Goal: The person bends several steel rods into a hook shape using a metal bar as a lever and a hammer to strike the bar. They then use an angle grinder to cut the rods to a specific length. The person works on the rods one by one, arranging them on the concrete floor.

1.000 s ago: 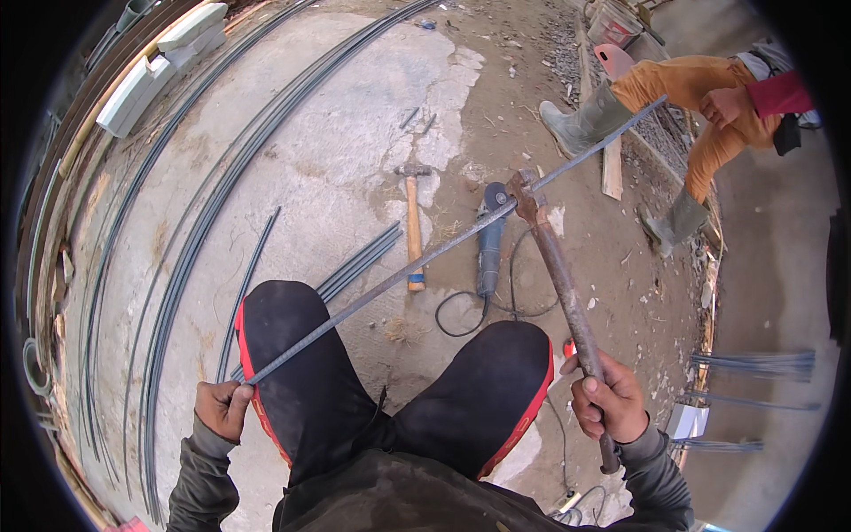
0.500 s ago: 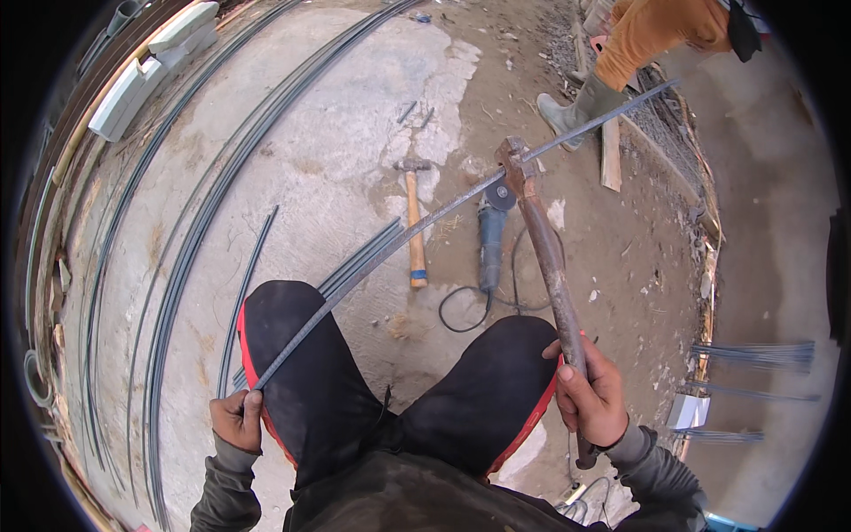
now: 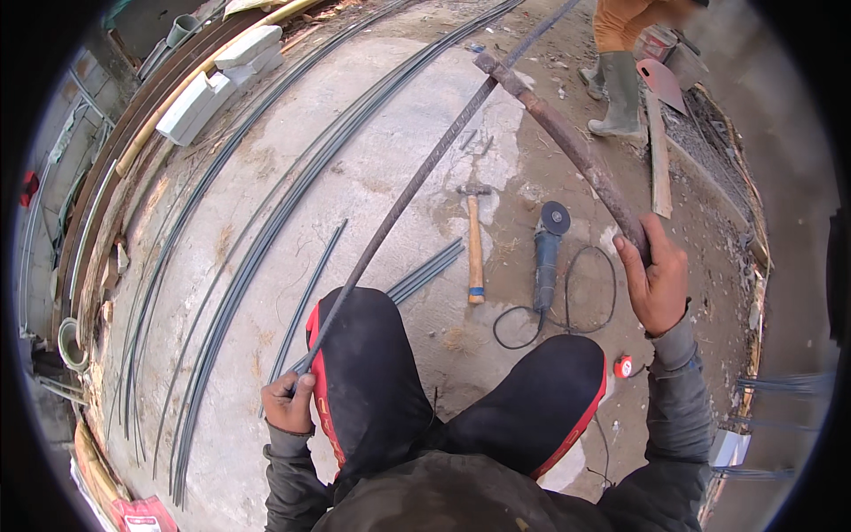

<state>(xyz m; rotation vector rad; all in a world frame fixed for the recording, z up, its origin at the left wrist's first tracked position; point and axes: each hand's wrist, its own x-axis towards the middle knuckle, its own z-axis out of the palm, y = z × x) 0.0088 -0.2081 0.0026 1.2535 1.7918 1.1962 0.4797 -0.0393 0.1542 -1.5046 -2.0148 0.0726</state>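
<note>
My left hand (image 3: 289,404) is closed around the near end of a ribbed steel rebar (image 3: 401,206), beside my left knee. The rebar slants away across that knee, and its far end runs out of the picture's top. In my right hand (image 3: 657,277) is the handle of a rusty rebar bending bar (image 3: 581,146). The head of this tool is at the rebar well beyond my knees; how its jaw grips is not clear. Below the tool lie a wooden-handled hammer (image 3: 476,244) and a blue angle grinder (image 3: 546,262) with its cord.
Long rebars (image 3: 257,217) curve along the left, with short cut rebars (image 3: 427,270) by my left knee. A red tape measure (image 3: 624,366) lies right of my right knee. White blocks (image 3: 197,108) sit at far left. Another person's boot (image 3: 618,96) stands at far right, near a plank (image 3: 657,155).
The bending bar and rebar have swung to point more steeply away from me, and my right hand has moved farther forward. My view has shifted left. The other person has changed stance.
</note>
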